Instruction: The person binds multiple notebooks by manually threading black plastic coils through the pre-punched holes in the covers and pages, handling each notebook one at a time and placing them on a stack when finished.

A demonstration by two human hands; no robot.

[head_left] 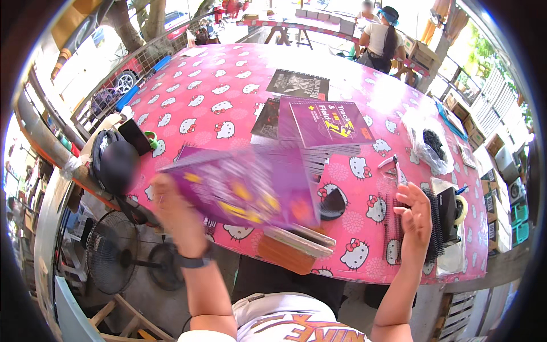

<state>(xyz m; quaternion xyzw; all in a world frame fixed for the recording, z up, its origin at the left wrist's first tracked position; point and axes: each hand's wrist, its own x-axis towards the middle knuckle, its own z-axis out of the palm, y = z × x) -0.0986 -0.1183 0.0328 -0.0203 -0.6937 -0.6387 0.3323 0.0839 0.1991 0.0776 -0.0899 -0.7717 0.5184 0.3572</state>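
Observation:
My left hand (174, 211) grips a purple booklet (242, 188) with yellow marks by its left edge; the booklet is blurred and lifted over the pink patterned table (211, 85). Below it lies a stack of booklets (299, 242) at the table's near edge. My right hand (416, 216) hovers with fingers apart over a row of black binding combs (396, 228), holding nothing. A spread pile of purple and black booklets (327, 122) lies further back in the middle.
Pliers (393, 165) lie next to a clear bag of black combs (430, 142). A tape dispenser (456, 208) stands at the right edge, a black tape roll (333, 202) near the middle. A floor fan (111, 253) stands lower left. A person (382, 37) sits at a far table.

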